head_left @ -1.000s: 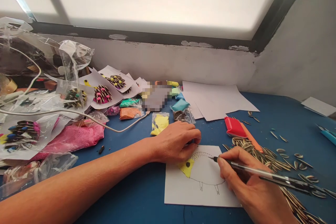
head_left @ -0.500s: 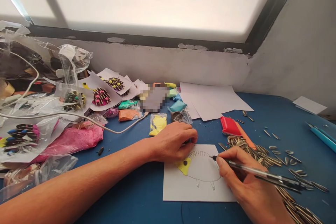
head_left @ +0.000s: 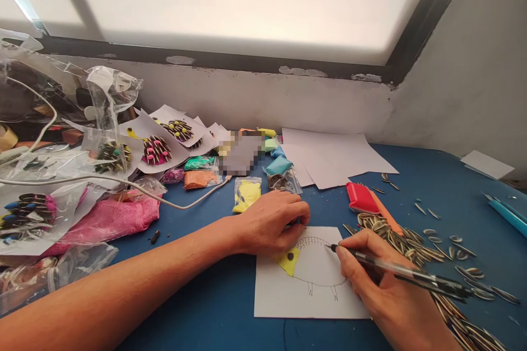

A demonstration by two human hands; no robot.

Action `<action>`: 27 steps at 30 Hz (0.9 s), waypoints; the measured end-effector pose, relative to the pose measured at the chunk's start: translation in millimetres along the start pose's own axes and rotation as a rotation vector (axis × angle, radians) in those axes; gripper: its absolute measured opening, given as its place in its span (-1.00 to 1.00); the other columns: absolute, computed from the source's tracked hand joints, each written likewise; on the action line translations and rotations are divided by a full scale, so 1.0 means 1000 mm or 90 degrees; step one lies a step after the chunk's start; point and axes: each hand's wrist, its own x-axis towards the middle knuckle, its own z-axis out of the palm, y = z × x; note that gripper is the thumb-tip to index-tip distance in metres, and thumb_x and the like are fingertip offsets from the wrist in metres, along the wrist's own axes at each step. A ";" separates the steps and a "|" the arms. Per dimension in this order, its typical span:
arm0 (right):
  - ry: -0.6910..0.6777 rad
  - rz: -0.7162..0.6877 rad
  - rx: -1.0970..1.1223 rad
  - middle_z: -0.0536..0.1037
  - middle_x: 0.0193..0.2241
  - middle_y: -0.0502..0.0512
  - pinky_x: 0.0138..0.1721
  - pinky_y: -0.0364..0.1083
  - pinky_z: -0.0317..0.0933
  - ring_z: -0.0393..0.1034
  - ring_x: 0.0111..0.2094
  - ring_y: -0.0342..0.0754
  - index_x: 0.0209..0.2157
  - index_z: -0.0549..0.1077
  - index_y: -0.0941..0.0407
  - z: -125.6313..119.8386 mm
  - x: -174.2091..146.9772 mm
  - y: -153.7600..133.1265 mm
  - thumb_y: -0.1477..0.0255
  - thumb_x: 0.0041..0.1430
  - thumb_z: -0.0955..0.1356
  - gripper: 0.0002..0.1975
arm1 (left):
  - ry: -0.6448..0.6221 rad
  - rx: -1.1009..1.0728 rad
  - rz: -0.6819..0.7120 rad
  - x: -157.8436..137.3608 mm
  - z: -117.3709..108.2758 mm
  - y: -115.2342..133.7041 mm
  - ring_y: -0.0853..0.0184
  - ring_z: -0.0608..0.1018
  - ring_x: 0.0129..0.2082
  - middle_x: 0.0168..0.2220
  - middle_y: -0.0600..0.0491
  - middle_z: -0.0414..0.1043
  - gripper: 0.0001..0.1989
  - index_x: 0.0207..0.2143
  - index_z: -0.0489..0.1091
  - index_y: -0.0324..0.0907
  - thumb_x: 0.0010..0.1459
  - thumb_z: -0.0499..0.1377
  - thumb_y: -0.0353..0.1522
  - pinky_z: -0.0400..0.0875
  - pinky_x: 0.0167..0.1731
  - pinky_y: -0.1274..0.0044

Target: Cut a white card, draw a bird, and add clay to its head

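Observation:
A white sheet of paper (head_left: 304, 304) lies on the blue table, with a round-bodied animal outline and two zigzag legs drawn on it. The animal's pointed head is filled with yellow clay (head_left: 287, 264) and has a dark eye. Along the top of the back run several short pen marks. My left hand (head_left: 278, 222) rests on the sheet's upper left corner, its fingers curled in and the fingertips hidden. Pinched in my right hand (head_left: 382, 277) is a black pen (head_left: 405, 270); its tip is at the upper right of the outline, near or on the paper.
Striped sunflower seeds (head_left: 381, 230) lie in a pile and scattered at right, beside a red clay packet (head_left: 362, 198). Bagged yellow clay (head_left: 247, 193) and white sheets (head_left: 329, 153) are behind. A white cable (head_left: 177, 205) crosses the left, before finished seed pictures (head_left: 156, 149).
The pen tip and my right hand have shifted slightly left and down. My left hand keeps its place on the paper.

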 end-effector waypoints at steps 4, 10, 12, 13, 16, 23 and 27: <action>-0.004 0.000 0.001 0.44 -0.60 -0.10 -0.63 -0.16 0.16 0.28 -0.61 -0.13 -0.41 0.43 -0.01 0.000 0.002 -0.002 0.16 0.22 0.30 -0.76 | -0.003 -0.002 -0.003 0.000 0.000 0.000 0.38 0.34 -0.40 -0.39 0.09 0.36 -0.94 -0.36 0.30 -0.17 0.14 0.05 -0.46 0.16 -0.37 0.51; -0.016 0.017 0.010 0.39 -0.63 -0.12 -0.67 -0.16 0.12 0.22 -0.65 -0.14 -0.38 0.43 -0.01 0.001 0.001 0.002 0.15 0.25 0.29 -0.76 | 0.001 -0.006 -0.005 0.000 0.000 -0.001 0.37 0.34 -0.40 -0.39 0.08 0.36 -0.93 -0.37 0.30 -0.16 0.14 0.05 -0.46 0.16 -0.36 0.51; -0.011 0.006 0.005 0.38 -0.65 -0.12 -0.68 -0.16 0.09 0.20 -0.66 -0.14 -0.40 0.43 -0.01 0.001 0.002 0.001 0.16 0.25 0.29 -0.76 | 0.003 -0.007 -0.004 0.000 0.000 -0.001 0.38 0.34 -0.40 -0.40 0.09 0.36 -0.93 -0.37 0.30 -0.16 0.13 0.05 -0.46 0.16 -0.36 0.51; -0.006 -0.004 0.001 0.38 -0.65 -0.12 -0.67 -0.17 0.11 0.21 -0.65 -0.14 -0.41 0.43 -0.01 0.001 0.003 0.000 0.17 0.25 0.29 -0.76 | 0.005 -0.007 -0.003 0.000 0.000 -0.001 0.38 0.34 -0.40 -0.39 0.09 0.36 -0.93 -0.37 0.30 -0.16 0.13 0.05 -0.46 0.16 -0.36 0.51; 0.015 -0.032 -0.012 0.43 -0.61 -0.10 -0.60 -0.18 0.20 0.30 -0.60 -0.14 -0.43 0.44 0.00 0.000 0.005 -0.004 0.22 0.23 0.30 -0.78 | 0.008 -0.005 0.000 0.000 0.001 -0.001 0.38 0.34 -0.40 -0.39 0.09 0.36 -0.93 -0.36 0.30 -0.16 0.14 0.05 -0.46 0.16 -0.36 0.51; 0.014 -0.039 -0.022 0.45 -0.59 -0.10 -0.59 -0.18 0.22 0.33 -0.59 -0.13 -0.42 0.43 0.00 -0.001 0.004 -0.003 0.23 0.23 0.30 -0.79 | 0.004 -0.001 -0.003 0.001 0.002 -0.001 0.38 0.35 -0.39 -0.38 0.09 0.36 -0.93 -0.36 0.30 -0.16 0.14 0.05 -0.46 0.17 -0.36 0.51; 0.021 -0.053 -0.027 0.43 -0.59 -0.11 -0.58 -0.19 0.21 0.32 -0.59 -0.14 -0.42 0.43 0.00 0.000 0.002 0.000 0.24 0.25 0.30 -0.80 | 0.010 -0.002 0.002 0.001 0.002 -0.002 0.38 0.35 -0.40 -0.39 0.10 0.36 -0.93 -0.36 0.30 -0.16 0.14 0.05 -0.46 0.17 -0.36 0.51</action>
